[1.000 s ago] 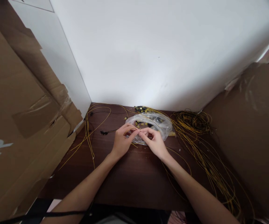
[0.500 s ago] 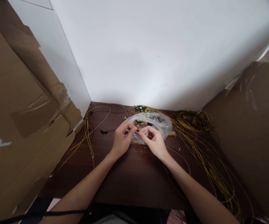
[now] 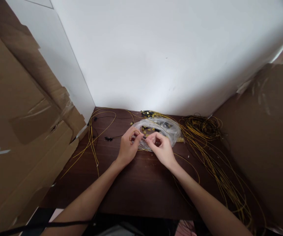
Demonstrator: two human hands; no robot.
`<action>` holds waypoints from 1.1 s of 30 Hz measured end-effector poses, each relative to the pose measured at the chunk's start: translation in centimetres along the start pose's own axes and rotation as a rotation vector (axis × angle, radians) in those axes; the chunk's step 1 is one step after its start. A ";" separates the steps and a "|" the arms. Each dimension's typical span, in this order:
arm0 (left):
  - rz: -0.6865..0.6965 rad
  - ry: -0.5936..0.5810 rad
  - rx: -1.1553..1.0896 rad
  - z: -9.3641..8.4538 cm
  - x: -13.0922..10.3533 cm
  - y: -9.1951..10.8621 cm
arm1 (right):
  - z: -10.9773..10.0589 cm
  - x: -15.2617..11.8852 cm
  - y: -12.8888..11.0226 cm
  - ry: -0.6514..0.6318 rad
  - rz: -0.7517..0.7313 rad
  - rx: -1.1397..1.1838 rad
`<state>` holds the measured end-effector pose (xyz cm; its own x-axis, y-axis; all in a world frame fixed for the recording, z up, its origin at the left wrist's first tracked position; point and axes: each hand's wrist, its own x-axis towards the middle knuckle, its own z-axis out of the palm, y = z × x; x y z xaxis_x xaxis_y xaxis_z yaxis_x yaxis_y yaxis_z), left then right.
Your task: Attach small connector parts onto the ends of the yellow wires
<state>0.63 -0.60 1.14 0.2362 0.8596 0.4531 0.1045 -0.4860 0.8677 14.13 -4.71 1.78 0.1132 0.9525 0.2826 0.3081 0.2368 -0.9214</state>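
My left hand (image 3: 129, 144) pinches a thin yellow wire (image 3: 134, 131) that loops up beside its fingers. My right hand (image 3: 161, 147) has thumb and fingertips closed on a small black connector (image 3: 144, 137). The two hands almost meet at this connector, above the front of a clear plastic bag (image 3: 174, 131). Small yellow and black pieces (image 3: 146, 128) show in the bag's opening. Whether the wire sits inside the connector is too small to make out.
Bundled yellow wires (image 3: 212, 167) run down the table's right side from a coil (image 3: 202, 127). Wire ends with connectors (image 3: 148, 113) lie against the white wall (image 3: 141, 59). Loose wires (image 3: 91, 141) and black connectors (image 3: 108, 139) lie left. Cardboard panels (image 3: 28, 131) flank the dark table (image 3: 141, 190).
Both hands keep their pinch at the same place over the bag. The view has shifted very slightly; slightly more of the black connector shows between the fingertips.
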 end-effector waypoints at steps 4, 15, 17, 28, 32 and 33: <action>0.000 -0.007 -0.003 0.0 0.1 -0.1 | 0.0 0.0 0.0 -0.006 0.004 -0.002; -0.002 0.122 -0.006 -0.8 0.6 -0.6 | -0.5 0.2 0.4 0.027 0.046 -0.036; -0.009 0.242 -0.004 -1.4 0.9 -0.9 | -0.7 0.4 0.6 0.060 0.051 -0.039; -0.048 -0.045 -0.040 -0.4 0.1 -0.1 | 0.0 0.2 0.7 -0.058 0.048 0.067; -0.062 -0.058 -0.038 -0.3 0.0 0.0 | 0.0 0.1 0.9 -0.055 0.059 0.011; -0.064 -0.053 -0.033 -0.3 0.0 0.0 | 0.0 0.1 0.9 -0.050 0.062 0.009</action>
<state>0.30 -0.52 1.20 0.2805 0.8789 0.3858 0.0896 -0.4242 0.9011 14.45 -4.39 0.97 0.0840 0.9737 0.2117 0.2933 0.1788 -0.9392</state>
